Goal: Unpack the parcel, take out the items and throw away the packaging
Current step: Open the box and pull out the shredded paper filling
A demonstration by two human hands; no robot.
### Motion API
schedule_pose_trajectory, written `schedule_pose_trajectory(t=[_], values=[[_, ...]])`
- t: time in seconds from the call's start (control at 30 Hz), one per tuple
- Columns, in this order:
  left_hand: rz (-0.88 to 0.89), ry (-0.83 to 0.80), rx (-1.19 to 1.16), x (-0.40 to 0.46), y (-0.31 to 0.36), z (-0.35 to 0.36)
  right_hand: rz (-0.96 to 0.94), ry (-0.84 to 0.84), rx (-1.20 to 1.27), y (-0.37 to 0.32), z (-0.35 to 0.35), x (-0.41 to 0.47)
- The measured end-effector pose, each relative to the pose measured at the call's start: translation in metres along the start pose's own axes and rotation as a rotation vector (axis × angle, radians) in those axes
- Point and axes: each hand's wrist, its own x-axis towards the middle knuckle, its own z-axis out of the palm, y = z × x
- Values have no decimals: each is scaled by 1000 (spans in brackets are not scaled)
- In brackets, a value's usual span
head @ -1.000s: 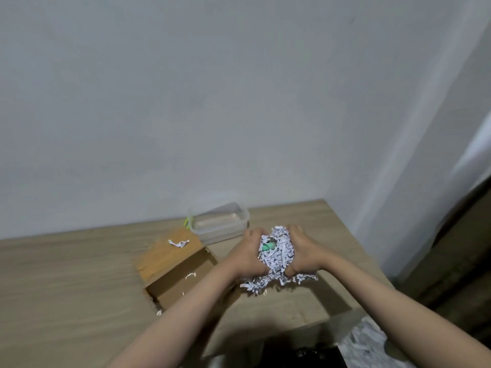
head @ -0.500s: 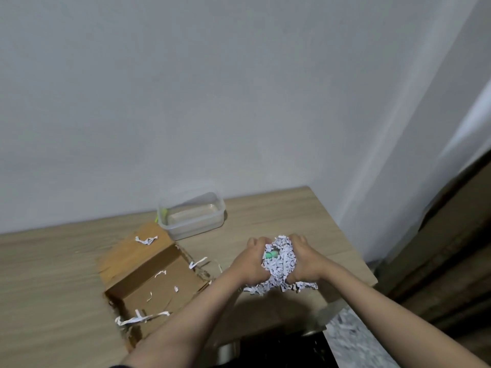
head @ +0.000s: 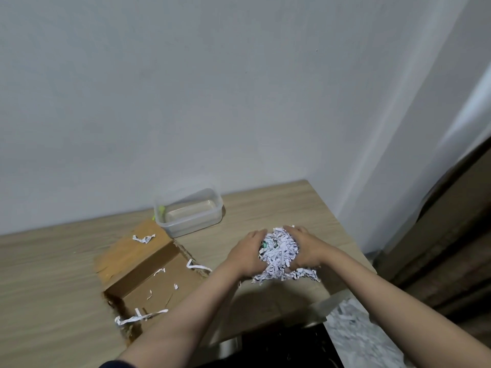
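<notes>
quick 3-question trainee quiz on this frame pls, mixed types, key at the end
1. True or false: both hands hold the wad of shredded paper together.
2. What stands on the table right behind the open cardboard box?
A. a mug
B. a clear plastic container
C. a roll of tape
3. What colour shows inside the wad, near the left hand?

Key:
1. True: the left hand and the right hand press it from either side.
2. B, the clear plastic container.
3. Green; what the thing is cannot be told.
</notes>
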Motion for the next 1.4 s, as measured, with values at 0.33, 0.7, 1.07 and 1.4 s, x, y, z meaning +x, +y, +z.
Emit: schedule_pose_trajectory(t=[0.33, 0.7, 1.07, 1.4], values=[[-2, 320, -205, -42, -9, -44, 61, 13, -240, -64, -22, -25], [-92, 521, -12, -133, -61, -56, -236, 132, -36, -161, 38, -33], [-410, 310, 141, -214, -144, -58, -125, 230, 47, -207, 113, -35], [-189, 319, 81, -227, -193, -86, -130, 416, 181, -216, 143, -39]])
